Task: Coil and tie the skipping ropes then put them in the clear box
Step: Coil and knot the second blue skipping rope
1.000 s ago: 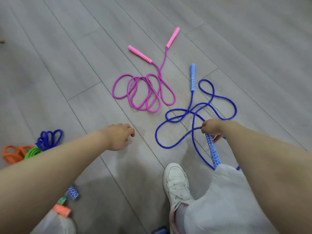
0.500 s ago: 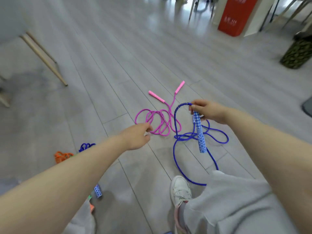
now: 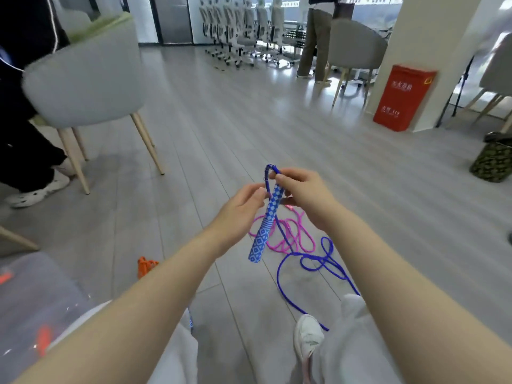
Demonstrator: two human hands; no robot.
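A blue skipping rope point(image 3: 313, 261) trails in loose loops over the floor. Its blue-and-white patterned handle point(image 3: 267, 223) hangs in the air in front of me. My right hand point(image 3: 302, 195) pinches the rope's bend just above the handle. My left hand point(image 3: 241, 209) is at the handle's top, its fingertips touching the rope there. A pink skipping rope point(image 3: 293, 239) lies tangled on the floor behind the handle. A clear box point(image 3: 36, 300) sits at the lower left, blurred, with orange bits showing inside.
A coiled orange rope point(image 3: 146, 266) lies on the floor by my left forearm. A grey chair point(image 3: 88, 79) stands at the left with a seated person's legs beside it. A red box point(image 3: 401, 97) and a camouflage bag point(image 3: 491, 162) stand to the right. My white shoe point(image 3: 307, 336) is below.
My right hand has lifted the blue handle higher. My left hand has come across to meet it at the rope's top. The view has tilted up into the room.
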